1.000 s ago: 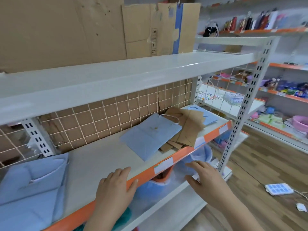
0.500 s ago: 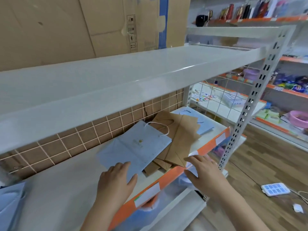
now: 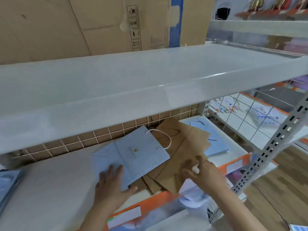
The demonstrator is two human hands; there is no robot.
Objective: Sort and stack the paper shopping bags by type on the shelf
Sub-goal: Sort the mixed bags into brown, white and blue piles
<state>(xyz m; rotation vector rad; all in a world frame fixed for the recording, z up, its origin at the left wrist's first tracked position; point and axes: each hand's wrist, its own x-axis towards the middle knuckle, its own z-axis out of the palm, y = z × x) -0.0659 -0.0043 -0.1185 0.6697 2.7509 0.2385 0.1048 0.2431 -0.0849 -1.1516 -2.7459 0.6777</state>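
**Two bag types, one mixed pile**

Your left hand (image 3: 111,187) presses flat, fingers spread, on the flat light-blue paper bag (image 3: 133,155). Your right hand (image 3: 202,172) curls over the brown kraft paper bags (image 3: 183,157); whether it pinches is blurred. On the white shelf (image 3: 50,189), most sorting remains.

A light-blue paper bag (image 3: 133,155) is laid flat at the centre of the frame on the white shelf (image 3: 55,185), its white rope handle (image 3: 164,139) looped toward the upper right and a small gold logo printed on its face. Its right edge is overlapped onto a fanned pile of brown kraft bags (image 3: 181,150) — flat, folded, their corners reaching the shelf's orange front edge. Behind the brown pile, toward the right, another blue bag (image 3: 215,144) is seen lying flat. At the far left edge, more blue bags (image 3: 7,184) are stacked.
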